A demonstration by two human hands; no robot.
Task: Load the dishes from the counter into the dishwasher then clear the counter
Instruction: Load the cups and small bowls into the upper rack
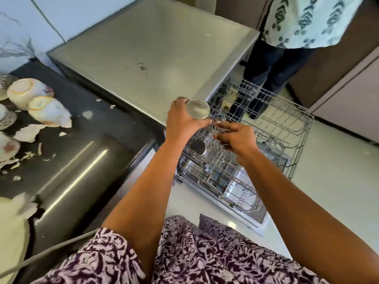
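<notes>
My left hand (pixel 180 117) grips a steel cup (pixel 198 109) upside down, its round base facing up, over the near left corner of the pulled-out upper dishwasher rack (pixel 287 128). My right hand (pixel 235 138) pinches a thin wire tine of that rack just right of the cup. Another steel cup (pixel 197 147) lies in the rack below my hands. The lower rack (pixel 235 187) shows underneath on the open door. On the dark counter (pixel 86 144) at the left lie overturned white bowls (pixel 28 93) and broken white pieces (pixel 28 132).
The dishwasher's flat steel top (pixel 147 52) fills the middle back. Another person stands behind the rack at the top right (pixel 307 21). A pale plate rim (pixel 10 238) shows at the lower left edge. Beige cabinets (pixel 348 91) line the right; light floor lies beside the racks.
</notes>
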